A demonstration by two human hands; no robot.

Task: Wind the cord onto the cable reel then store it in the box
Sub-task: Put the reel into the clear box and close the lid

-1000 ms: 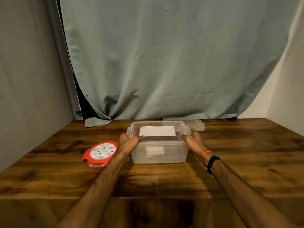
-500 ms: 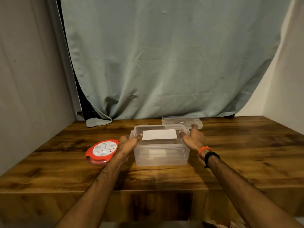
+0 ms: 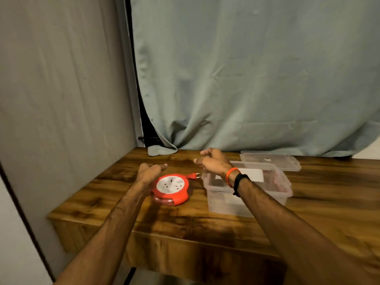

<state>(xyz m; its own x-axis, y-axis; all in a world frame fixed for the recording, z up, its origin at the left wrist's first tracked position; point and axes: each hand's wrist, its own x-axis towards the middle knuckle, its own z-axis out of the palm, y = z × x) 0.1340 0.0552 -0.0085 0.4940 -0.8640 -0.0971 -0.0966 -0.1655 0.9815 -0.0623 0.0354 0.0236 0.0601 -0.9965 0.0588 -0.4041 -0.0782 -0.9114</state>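
Round red-and-white plastic cable reel (image 3: 171, 189) lies flat near worktop's (image 3: 205, 225) left edge, between the hands: left hand (image 3: 150, 173) nearer, right hand (image 3: 213, 162) beyond; both open, empty.

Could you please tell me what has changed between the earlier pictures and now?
Both hands let go of the clear plastic box and moved left toward the red and white cable reel; left hand and right hand hover open. Box, reel and clear lid stayed put on the wooden table.

Dim, warm light from above, arm shadows pooling on the glossy wooden table (image 3: 205, 223), motion blur smearing the left edge, wide-angle bending at the borders.
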